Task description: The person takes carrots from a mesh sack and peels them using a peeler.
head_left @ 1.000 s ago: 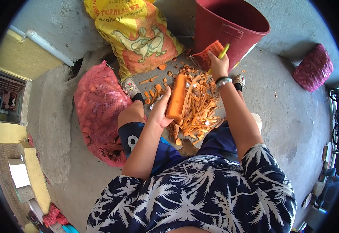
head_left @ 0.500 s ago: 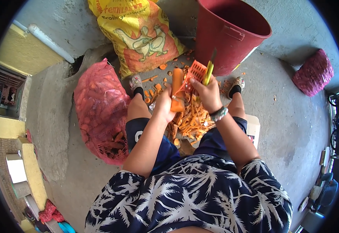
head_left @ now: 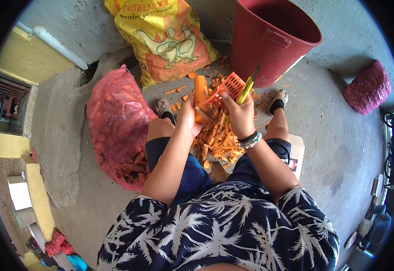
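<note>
My left hand (head_left: 187,116) is wrapped round a thick peeled carrot (head_left: 200,90), which points away from me. In my right hand (head_left: 241,115) are an orange plastic peeler (head_left: 230,86) with a slotted body and a knife with a yellow handle (head_left: 246,89), its blade pointing away to the right. The peeler's blade end lies against the carrot's near part, by my left fingers; whether it is cutting there I cannot tell. Below both hands, between my legs, lies a heap of orange carrot peelings (head_left: 222,140).
A red mesh sack of carrots (head_left: 115,117) lies to my left. Ahead stand a yellow and orange printed sack (head_left: 147,67) and a tall dark red bin (head_left: 258,54) near the wall. A purple mesh sack (head_left: 367,88) sits far right. Carrot scraps (head_left: 191,75) dot the concrete floor.
The carrot has shifted a little left. The peeler and knife have moved slightly right, and the knife leans further right. Both hands keep their hold.
</note>
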